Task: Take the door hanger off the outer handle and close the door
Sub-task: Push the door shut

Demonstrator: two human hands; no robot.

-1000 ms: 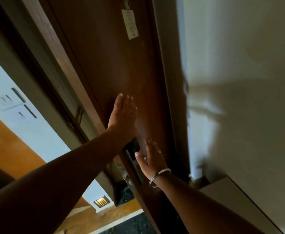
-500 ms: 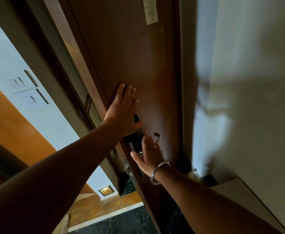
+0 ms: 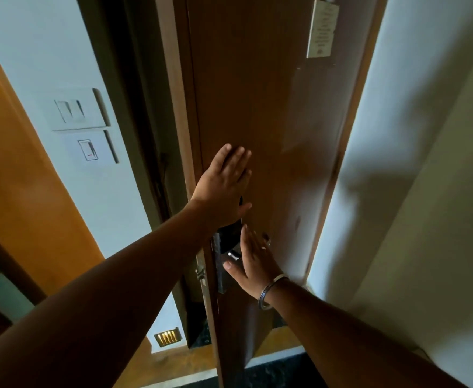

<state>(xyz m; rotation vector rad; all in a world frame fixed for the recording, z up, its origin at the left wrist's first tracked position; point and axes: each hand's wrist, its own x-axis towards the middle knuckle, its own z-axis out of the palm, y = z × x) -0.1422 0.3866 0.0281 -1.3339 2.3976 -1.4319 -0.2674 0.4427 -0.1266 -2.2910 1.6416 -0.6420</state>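
The brown wooden door (image 3: pixel 271 113) fills the middle of the view, and I see its inner face. My left hand (image 3: pixel 224 186) lies flat on it, fingers apart, just above the dark lock plate (image 3: pixel 227 239). My right hand (image 3: pixel 250 264), with a ring and a metal bangle, rests open over the inner handle (image 3: pixel 234 255), holding nothing. A narrow gap shows between the door's edge (image 3: pixel 211 303) and the frame (image 3: pixel 173 107). A white printed card (image 3: pixel 322 29) hangs high on the door. The outer handle is hidden, and no hanger is in either hand.
Light switches (image 3: pixel 73 113) sit on the white wall left of the frame, beside an orange panel (image 3: pixel 20 177). A small floor light (image 3: pixel 168 337) glows low down. A white wall (image 3: pixel 425 163) stands close on the right. Dark floor shows at the bottom.
The door has swung toward its frame and the gap on the left has narrowed. Both hands stay flat on the door, the right one sliding over the handle.
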